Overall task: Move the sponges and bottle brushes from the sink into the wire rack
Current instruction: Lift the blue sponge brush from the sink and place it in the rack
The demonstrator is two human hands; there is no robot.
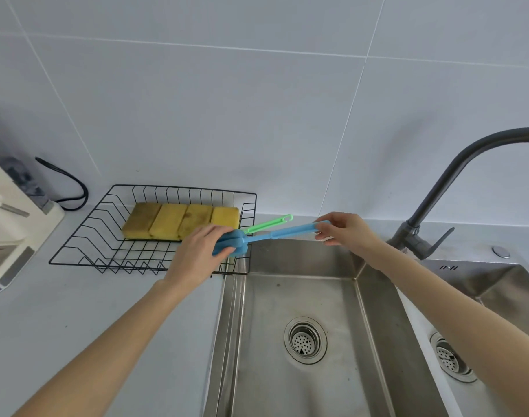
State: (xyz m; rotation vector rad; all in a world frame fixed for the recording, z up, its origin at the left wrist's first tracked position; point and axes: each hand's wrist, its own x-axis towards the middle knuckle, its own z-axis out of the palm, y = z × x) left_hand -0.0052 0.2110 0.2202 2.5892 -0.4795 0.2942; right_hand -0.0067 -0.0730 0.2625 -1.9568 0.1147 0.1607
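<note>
Pale grey tiles back a grey counter (77,311), with the wire rack (86,236) at ten o'clock from the steel sink (302,296) and a dark faucet (455,188) at two o'clock; four yellow sponges (179,219) already lie side by side in the rack, and the basin shows only its drain, so we judge the task near its end. We carry the blue bottle brush (275,234) across the rack's near right corner; our left hand (194,254) curls its fingers around the blue foam head, while our right hand (344,228) pinches the handle tip between thumb and fingertips. A green bottle brush (269,223) pokes its handle out behind the blue one, its head hidden by our left hand; whether it rests in the rack or is held we cannot tell. Next, we think, comes lowering the blue brush toward nine o'clock and letting go with both hands; its long slim handle may overhang the rim.
</note>
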